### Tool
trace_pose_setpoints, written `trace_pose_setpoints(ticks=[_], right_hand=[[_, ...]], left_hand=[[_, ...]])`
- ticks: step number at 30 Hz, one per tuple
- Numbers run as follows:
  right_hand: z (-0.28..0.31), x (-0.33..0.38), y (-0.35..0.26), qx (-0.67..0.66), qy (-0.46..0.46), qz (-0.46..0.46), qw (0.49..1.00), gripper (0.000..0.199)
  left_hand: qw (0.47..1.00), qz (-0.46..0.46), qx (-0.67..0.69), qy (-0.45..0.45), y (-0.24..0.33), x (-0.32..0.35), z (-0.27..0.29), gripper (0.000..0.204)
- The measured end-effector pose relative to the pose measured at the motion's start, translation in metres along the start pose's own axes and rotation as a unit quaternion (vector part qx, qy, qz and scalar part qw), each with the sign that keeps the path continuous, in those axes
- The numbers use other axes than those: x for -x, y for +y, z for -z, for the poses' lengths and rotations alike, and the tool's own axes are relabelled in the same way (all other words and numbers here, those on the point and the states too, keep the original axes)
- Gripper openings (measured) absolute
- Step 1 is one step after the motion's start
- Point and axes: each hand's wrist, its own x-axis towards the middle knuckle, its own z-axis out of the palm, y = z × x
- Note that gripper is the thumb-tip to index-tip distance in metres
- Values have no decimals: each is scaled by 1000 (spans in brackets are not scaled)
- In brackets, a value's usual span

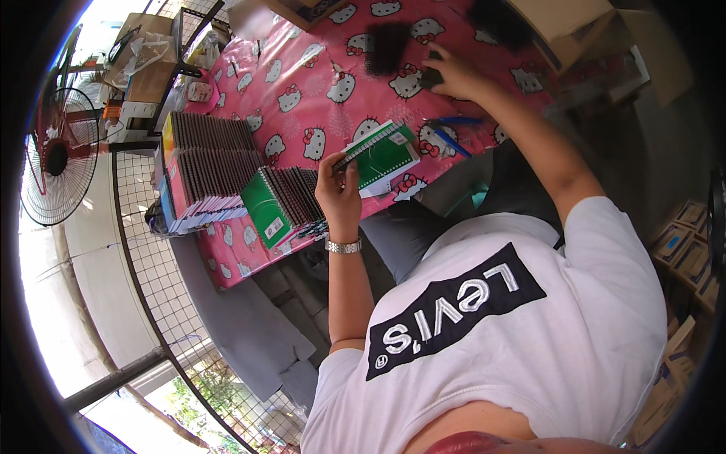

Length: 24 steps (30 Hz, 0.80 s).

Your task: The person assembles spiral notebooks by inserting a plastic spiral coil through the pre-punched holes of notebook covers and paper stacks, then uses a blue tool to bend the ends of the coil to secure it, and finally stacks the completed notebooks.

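My left hand [338, 189], with a metal watch band at its wrist, is closed at the left end of a green notebook [384, 157]. The notebook lies tilted on the table's near side, with a row of punched holes and a wire-like coil along its upper edge; white sheets show beneath. My right hand [456, 76] reaches far across to the right. Its thumb and fingers curl around a small dark piece [431, 76], too unclear to name. Just left of that hand sits a black, bristly-looking heap [389, 48], possibly loose coils.
Stacked spiral notebooks [215, 163] and a green-covered row [266, 208] stand at the left. Blue pen-like tools [452, 142] lie right of the notebook. Cardboard boxes [563, 26] border the far right. A fan [59, 157] stands left of the pink patterned tablecloth [302, 91].
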Motion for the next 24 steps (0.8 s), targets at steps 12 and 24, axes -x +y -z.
trace_pose_setpoints(ticks=[12,24], right_hand=[[7,102,-67,-89,47,-27,995,53],[58,79,-205,-168,30,170,970,53]], left_hand=[[992,-6,52,115,-10,12,-14,20],[993,-6,65,99,-24,19,-10,24]])
